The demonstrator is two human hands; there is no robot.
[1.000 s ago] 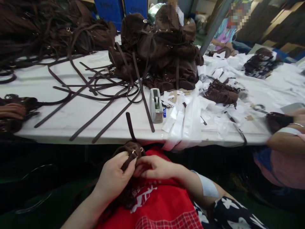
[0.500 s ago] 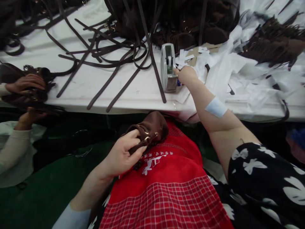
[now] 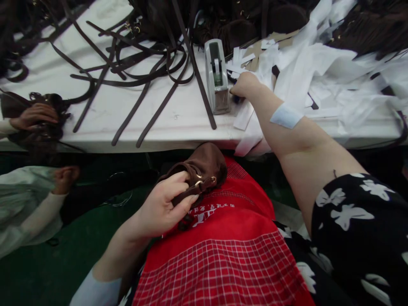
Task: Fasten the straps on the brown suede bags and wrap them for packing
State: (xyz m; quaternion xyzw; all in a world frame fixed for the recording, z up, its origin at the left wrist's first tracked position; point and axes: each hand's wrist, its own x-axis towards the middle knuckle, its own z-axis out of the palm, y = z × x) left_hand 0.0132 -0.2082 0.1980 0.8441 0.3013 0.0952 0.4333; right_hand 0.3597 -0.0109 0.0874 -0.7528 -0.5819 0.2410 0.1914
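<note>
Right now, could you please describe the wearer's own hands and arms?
The left hand and right hand are gloveless. Each forearm has a pale blue band or patch; the right arm's black sleeve bears white flower-like shapes.

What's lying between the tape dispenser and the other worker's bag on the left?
In the head view, several dark straps, some crossing, lie on the white table between the tape dispenser and that bag.

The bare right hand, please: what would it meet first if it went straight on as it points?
The right hand would probably meet the grey plastic tape dispenser first, though the depth is unclear.
</note>
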